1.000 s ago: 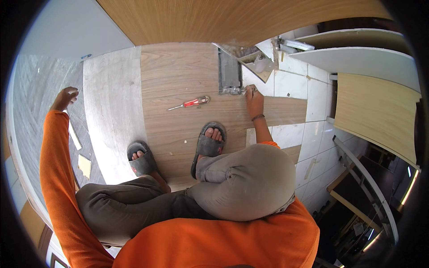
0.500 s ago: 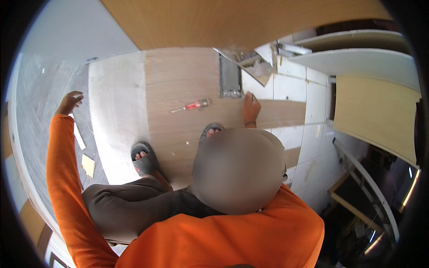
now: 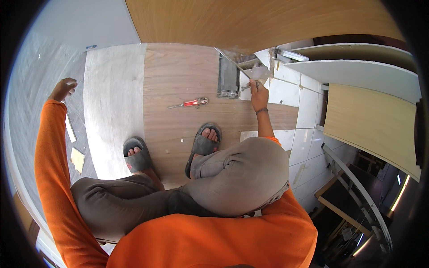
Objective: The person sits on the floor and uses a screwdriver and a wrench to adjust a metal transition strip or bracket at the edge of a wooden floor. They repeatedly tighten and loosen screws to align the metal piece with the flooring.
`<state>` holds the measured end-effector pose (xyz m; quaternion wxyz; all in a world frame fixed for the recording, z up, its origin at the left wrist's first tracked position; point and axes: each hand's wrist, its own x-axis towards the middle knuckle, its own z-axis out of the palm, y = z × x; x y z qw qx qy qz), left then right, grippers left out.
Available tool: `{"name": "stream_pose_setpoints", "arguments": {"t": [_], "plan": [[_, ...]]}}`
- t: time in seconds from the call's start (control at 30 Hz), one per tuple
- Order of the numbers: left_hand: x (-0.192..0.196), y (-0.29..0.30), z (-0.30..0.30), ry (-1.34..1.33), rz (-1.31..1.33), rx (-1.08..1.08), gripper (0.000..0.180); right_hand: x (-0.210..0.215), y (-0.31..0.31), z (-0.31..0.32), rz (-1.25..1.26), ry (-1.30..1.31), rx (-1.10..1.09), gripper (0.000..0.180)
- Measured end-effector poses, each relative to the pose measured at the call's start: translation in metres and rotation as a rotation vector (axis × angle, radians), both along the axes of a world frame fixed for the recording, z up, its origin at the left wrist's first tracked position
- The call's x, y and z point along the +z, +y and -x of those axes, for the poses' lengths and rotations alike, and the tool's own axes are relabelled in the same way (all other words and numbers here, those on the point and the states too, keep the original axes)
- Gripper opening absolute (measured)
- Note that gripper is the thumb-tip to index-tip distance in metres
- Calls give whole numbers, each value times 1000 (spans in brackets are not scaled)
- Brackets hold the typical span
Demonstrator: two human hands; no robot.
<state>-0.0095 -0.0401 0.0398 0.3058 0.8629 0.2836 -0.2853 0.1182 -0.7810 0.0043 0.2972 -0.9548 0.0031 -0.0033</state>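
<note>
Plastic-handled screwdriver (image 3: 193, 102), glossy tiles (image 3: 283, 92)

Light: bright, apparently strongest toward the left edge of the floor (image 3: 178, 127); pale plank (image 3: 106, 120), nearly washed out. White tiles (image 3: 282, 92): soft glare. Beyond lower right corner: deep shadow, bright strip (image 3: 400, 193). Rim: black, straight lines bowed.

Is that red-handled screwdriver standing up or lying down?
Lying down: the screwdriver rests lengthwise on the wood-patterned floor, apart from the right hand.
</note>
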Motion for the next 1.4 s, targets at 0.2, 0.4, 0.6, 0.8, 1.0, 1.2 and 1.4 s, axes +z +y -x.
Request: {"name": "stream_pose_setpoints", "arguments": {"t": [0.2,0.4,0.6,0.8,1.0,1.2,1.4], "plan": [[9,-10,-5,1,-66,-46,39,-1,4,-10,56,102,36,51],[-8,33,18,-12,-57,-29,38,-17,3,-23,17,178,116,54],[7,7,11,12,-81,-12,39,-28,-9,-37,11,165,144,52],[-10,31,17,-19,-79,-17,35,-52,-7,-47,99,193,228,51],[-17,39,19,-13,-75,-8,33,-67,-5,-75,219,375,287,56],[-22,43,20,-25,-60,-37,34,-79,-5,-73,276,322,185,59],[-10,40,25,-5,-65,-6,35,-82,3,-52,-261,377,-2,62]]}}
